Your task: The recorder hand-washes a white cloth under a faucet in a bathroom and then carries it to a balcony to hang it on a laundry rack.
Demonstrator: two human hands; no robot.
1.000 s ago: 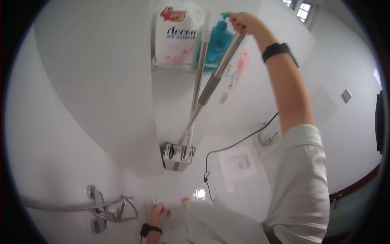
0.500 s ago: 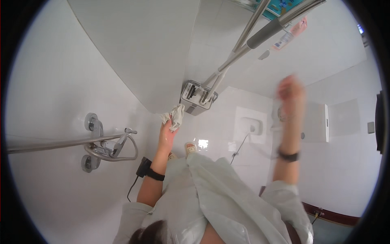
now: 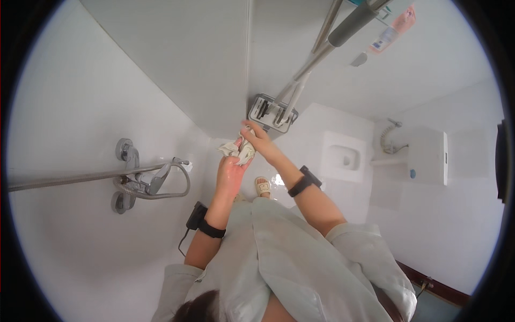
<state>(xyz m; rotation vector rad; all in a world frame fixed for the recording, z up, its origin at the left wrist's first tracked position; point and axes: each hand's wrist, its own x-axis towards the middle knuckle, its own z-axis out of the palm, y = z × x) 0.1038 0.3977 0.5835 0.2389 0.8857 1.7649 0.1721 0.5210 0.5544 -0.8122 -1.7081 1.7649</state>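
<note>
A crumpled off-white cloth (image 3: 246, 154) is bunched between my two hands in front of my body. From below, my left hand (image 3: 230, 170) is closed round it. My right hand (image 3: 260, 141) reaches across from the right and grips the cloth's upper side, thumb and fingers curled over it. The cloth hides part of the fingers of both hands. Just beyond them stands a grey-and-white mop bucket (image 3: 257, 124), apart from the hands, with two long mop handles (image 3: 316, 61) leaning up out of it.
On the left wall is a chrome shower mixer (image 3: 140, 180) with a metal hose. A squat toilet (image 3: 343, 155) lies in the floor at right, below a white cistern (image 3: 429, 158). A pink pouch (image 3: 394, 29) hangs on the far wall. My sandalled foot (image 3: 262, 186) stands on wet floor.
My right hand has swung in from the far right and now grips the cloth together with my left. The left hand has moved slightly right with the cloth.
</note>
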